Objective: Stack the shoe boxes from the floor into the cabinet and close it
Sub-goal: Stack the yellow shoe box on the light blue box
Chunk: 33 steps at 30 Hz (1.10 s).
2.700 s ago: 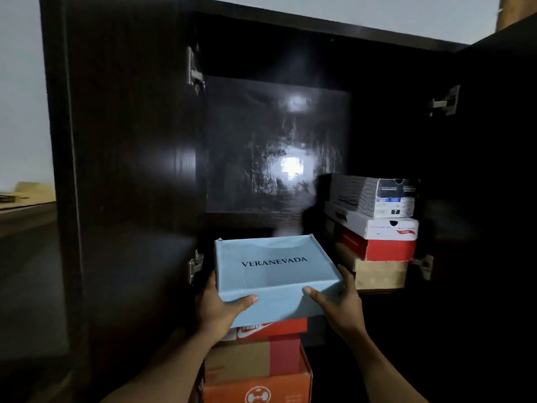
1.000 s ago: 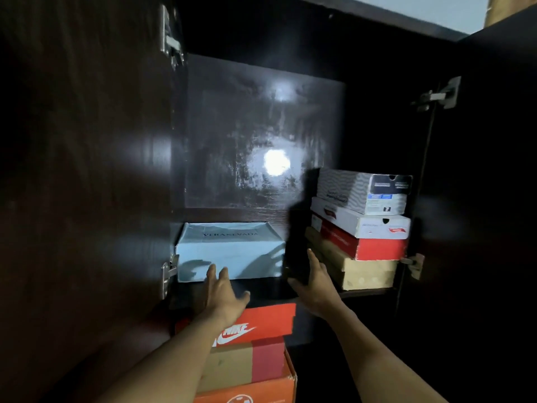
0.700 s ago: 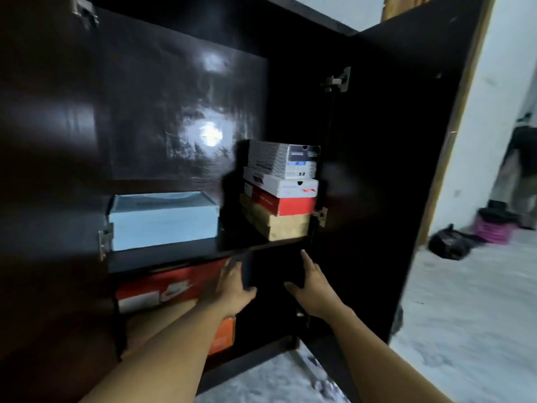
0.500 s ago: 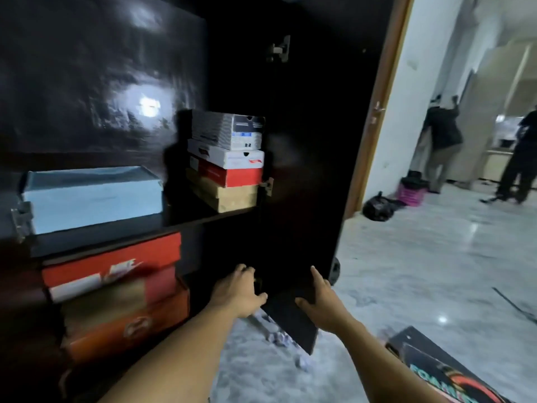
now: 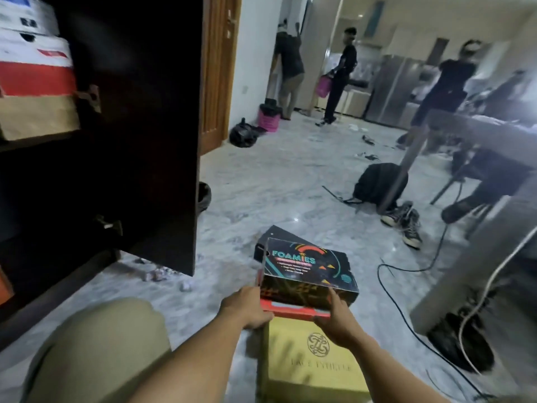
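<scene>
Gripping FOAMIES box (image 5: 308,266) by near corners.

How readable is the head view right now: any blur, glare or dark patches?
Head view: the FOAMIES box lettering reads clearly; the stacked boxes in the cabinet are motion-smeared and its interior is nearly black; people at the back are soft; a glare spot on the floor.

One view is taken from the head, angled forward and down. The floor (image 5: 261,184) is seen near, the cabinet (image 5: 145,141) at left.
</scene>
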Tool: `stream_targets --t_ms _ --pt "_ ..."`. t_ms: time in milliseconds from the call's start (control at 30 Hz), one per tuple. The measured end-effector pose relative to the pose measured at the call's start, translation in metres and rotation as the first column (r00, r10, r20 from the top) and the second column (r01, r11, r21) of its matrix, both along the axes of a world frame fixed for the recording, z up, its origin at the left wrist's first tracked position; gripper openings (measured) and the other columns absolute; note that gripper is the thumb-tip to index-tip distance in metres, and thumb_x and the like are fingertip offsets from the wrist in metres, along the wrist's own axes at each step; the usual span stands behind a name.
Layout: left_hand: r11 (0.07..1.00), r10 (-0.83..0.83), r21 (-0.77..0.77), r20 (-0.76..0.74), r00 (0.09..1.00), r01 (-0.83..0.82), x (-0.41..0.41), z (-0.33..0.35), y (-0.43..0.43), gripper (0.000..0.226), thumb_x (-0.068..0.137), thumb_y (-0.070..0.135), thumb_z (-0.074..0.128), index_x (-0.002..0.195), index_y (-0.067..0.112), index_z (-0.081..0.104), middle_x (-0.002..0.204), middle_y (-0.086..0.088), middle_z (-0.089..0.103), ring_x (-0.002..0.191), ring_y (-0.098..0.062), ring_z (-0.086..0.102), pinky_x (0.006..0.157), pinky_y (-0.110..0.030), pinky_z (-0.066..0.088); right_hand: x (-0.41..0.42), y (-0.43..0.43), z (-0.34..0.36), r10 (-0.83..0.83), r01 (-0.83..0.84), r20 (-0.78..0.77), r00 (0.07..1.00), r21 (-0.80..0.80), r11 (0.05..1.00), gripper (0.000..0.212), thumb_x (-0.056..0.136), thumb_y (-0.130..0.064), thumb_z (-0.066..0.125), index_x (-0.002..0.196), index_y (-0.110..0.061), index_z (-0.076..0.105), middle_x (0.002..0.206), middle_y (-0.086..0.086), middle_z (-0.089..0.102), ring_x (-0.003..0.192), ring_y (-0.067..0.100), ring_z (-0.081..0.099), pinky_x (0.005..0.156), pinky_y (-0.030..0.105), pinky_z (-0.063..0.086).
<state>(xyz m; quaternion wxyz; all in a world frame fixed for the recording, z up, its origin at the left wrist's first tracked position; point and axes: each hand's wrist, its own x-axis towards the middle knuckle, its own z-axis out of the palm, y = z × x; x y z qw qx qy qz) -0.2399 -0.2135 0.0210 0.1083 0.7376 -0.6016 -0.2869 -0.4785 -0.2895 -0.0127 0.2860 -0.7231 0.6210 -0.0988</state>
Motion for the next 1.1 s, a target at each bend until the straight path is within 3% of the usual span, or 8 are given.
stream_targets --t_ms 233,433,533,700,833,900,1000,1100 --pt "0.989 -0.042 0.131 -0.143 0.989 0.061 -0.046 -0.101 -0.005 0.077 0.068 0.062 0.070 0.136 0.039 0.040 0.137 0.011 0.056 0.119 -0.019 0.059 0.093 -0.042 0.053 -0.078 0.002 -0.069 -0.149 0.142 0.045 0.988 0.132 0.981 0.075 0.077 -0.029 0.081 0.138 -0.026 0.038 0.132 0.006 0.056 0.117 0.024 0.059 0.100 0.040 0.052" --pt "0.986 0.024 0.166 -0.258 0.966 0.020 -0.047 -0.165 -0.005 0.137 0.048 0.077 0.077 0.153 0.045 -0.007 0.160 0.011 0.027 0.139 -0.019 0.040 0.103 -0.041 0.048 -0.123 -0.009 -0.125 -0.218 0.194 0.072 0.973 0.247 0.949 0.126 0.047 -0.072 0.085 0.149 -0.022 0.029 0.145 0.007 0.041 0.129 0.028 0.049 0.108 0.047 0.045" --pt "0.987 0.036 0.162 -0.296 0.955 0.013 -0.049 -0.178 -0.006 0.147 0.043 0.082 0.080 0.152 0.045 -0.012 0.158 0.008 0.032 0.140 -0.019 0.040 0.105 -0.036 0.046 -0.131 -0.010 -0.135 -0.197 0.164 0.128 0.972 0.232 0.959 0.108 0.048 -0.068 0.088 0.136 -0.032 0.040 0.139 0.001 0.048 0.126 0.022 0.053 0.104 0.044 0.049" --pt "0.986 -0.030 0.146 -0.337 0.941 0.083 -0.059 -0.197 -0.009 0.156 0.046 0.065 0.089 0.150 0.041 -0.024 0.163 0.014 0.012 0.143 -0.018 0.036 0.107 -0.035 0.044 -0.137 -0.004 -0.151 -0.215 0.163 0.291 0.932 0.193 0.968 0.092 0.046 -0.043 0.100 0.120 -0.041 0.046 0.117 -0.020 0.062 0.105 -0.008 0.059 0.074 0.014 0.052" --pt "0.989 0.020 0.147 -0.324 0.946 0.029 -0.071 -0.204 -0.012 0.163 0.052 0.052 0.092 0.147 0.026 -0.037 0.164 -0.005 0.022 0.139 -0.027 0.042 0.102 -0.037 0.047 -0.143 0.003 -0.155 -0.201 0.137 0.337 0.920 0.204 0.969 0.115 0.042 -0.028 0.103 0.135 -0.026 0.034 0.122 -0.029 0.048 0.109 -0.021 0.049 0.082 0.005 0.043" --pt "0.987 0.049 0.158 -0.297 0.954 -0.002 -0.074 -0.205 -0.012 0.160 0.056 0.039 0.094 0.145 0.026 -0.039 0.162 -0.009 0.026 0.131 -0.029 0.051 0.094 -0.038 0.051 -0.150 0.007 -0.159 -0.195 0.119 0.283 0.939 0.264 0.957 0.150 0.034 -0.039 0.103 0.154 -0.020 0.014 0.134 -0.026 0.043 0.126 0.000 0.046 0.093 0.020 0.044" --pt "0.991 0.066 0.134 -0.313 0.948 -0.025 -0.072 -0.207 -0.008 0.160 0.052 0.038 0.094 0.147 0.034 -0.036 0.161 -0.005 0.029 0.127 -0.027 0.054 0.090 -0.038 0.053 -0.151 0.015 -0.165 -0.178 0.106 0.249 0.952 0.277 0.955 0.149 0.034 -0.041 0.102 0.153 -0.027 0.014 0.128 -0.020 0.051 0.119 0.013 0.051 0.086 0.027 0.046" --pt "0.994 0.098 0.085 -0.379 0.920 -0.071 -0.062 -0.207 0.001 0.154 0.046 0.044 0.093 0.149 0.049 -0.021 0.145 0.007 0.053 0.121 -0.021 0.059 0.087 -0.041 0.056 -0.143 0.021 -0.165 -0.173 0.099 0.296 0.940 0.247 0.964 0.138 0.035 -0.040 0.101 0.148 -0.038 0.021 0.123 -0.032 0.050 0.110 -0.005 0.055 0.077 0.010 0.044"
